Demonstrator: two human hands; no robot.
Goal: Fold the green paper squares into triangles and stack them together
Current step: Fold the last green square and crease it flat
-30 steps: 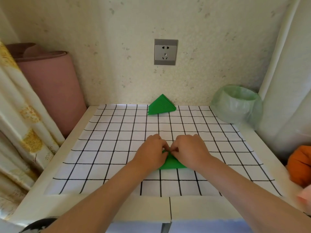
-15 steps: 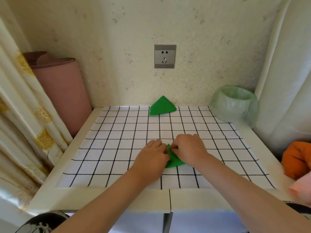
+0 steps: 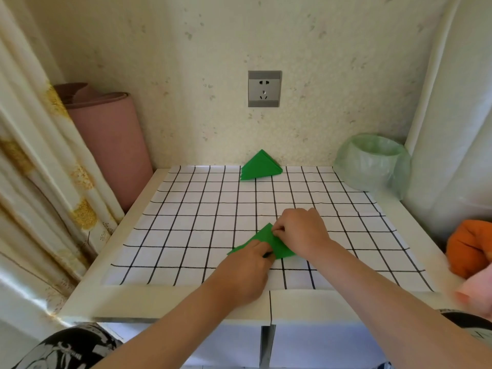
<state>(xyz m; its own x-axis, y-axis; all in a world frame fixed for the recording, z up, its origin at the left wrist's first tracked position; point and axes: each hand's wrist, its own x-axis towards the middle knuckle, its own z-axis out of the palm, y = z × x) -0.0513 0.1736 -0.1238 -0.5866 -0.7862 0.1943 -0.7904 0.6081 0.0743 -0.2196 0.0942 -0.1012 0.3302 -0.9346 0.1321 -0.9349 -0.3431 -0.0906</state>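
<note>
A green paper [image 3: 269, 241], already shaped as a triangle, lies flat on the gridded cloth [image 3: 186, 225] toward the front of the counter [image 3: 138, 302], a little right of its middle. Its upper corner is pinched by the fingertips of the right hand [image 3: 300, 233], while its lower left part is pressed down under the closed fingers of the left hand [image 3: 245, 270]. The step in hand appears to be the creasing of the fold. At the middle of the counter's back edge, against the wall, a stack of folded green triangles [image 3: 259, 166] is propped. The next move would call for the crease to be flattened fully, and the piece then carried across the cloth and aligned with that stack.
</note>
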